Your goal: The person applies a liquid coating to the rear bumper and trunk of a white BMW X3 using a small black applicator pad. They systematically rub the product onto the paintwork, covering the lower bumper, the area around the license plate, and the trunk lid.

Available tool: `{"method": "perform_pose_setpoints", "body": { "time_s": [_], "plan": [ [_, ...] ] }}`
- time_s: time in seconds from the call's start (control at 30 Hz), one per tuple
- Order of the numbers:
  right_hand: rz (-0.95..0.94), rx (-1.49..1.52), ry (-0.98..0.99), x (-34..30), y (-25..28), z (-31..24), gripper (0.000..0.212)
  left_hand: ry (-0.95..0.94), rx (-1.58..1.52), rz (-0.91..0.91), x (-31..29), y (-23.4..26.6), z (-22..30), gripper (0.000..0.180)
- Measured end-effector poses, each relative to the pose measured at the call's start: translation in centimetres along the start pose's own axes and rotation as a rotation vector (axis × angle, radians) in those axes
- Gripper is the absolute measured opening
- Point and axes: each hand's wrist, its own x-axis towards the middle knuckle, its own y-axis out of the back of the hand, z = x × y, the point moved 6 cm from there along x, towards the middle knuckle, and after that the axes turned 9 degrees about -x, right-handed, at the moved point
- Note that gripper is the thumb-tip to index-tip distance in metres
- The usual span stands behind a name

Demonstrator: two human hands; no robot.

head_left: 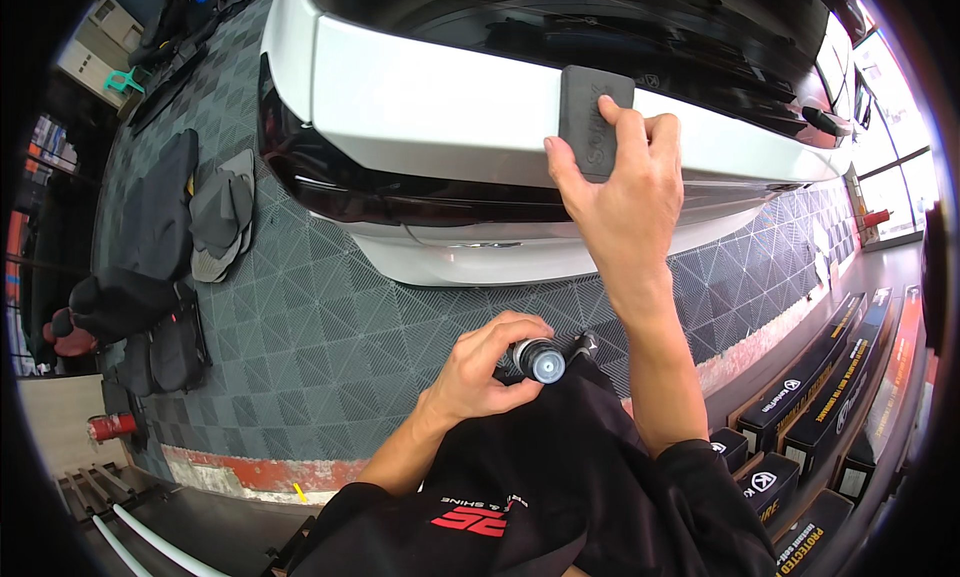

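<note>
My right hand grips a dark grey rectangular foam applicator block by its edges. The block lies against the white rear panel of a car, just below the dark rear window. In front of my body, my left hand is wrapped round a small dark bottle. Its translucent cap points up toward me, and most of its body is hidden by my fingers and the view from above.
Grey interlocking tiles cover the floor. Removed black car seats and grey mats lie at left. Long boxes stand on a rack at right. Fire extinguishers stand on both sides.
</note>
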Motion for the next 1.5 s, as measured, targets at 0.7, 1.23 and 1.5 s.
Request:
{"method": "perform_pose_setpoints", "body": {
  "time_s": [0.7, 1.23, 1.5],
  "plan": [
    [0.011, 0.013, 0.208, 3.5, -8.0, -16.7, 0.049, -0.023, 0.06, 0.168, -5.9, 8.5, 1.8, 0.047],
    [-0.042, -0.159, 0.462, 0.9, -7.8, -18.7, 0.03, -0.009, 0.049, 0.255, -8.6, 9.8, 2.5, 0.05],
    [0.061, -0.156, 0.547, 2.0, -7.3, -17.5, 0.033, -0.001, 0.07, 0.331, -9.1, 10.9, 2.7, 0.053]
  ]
}}
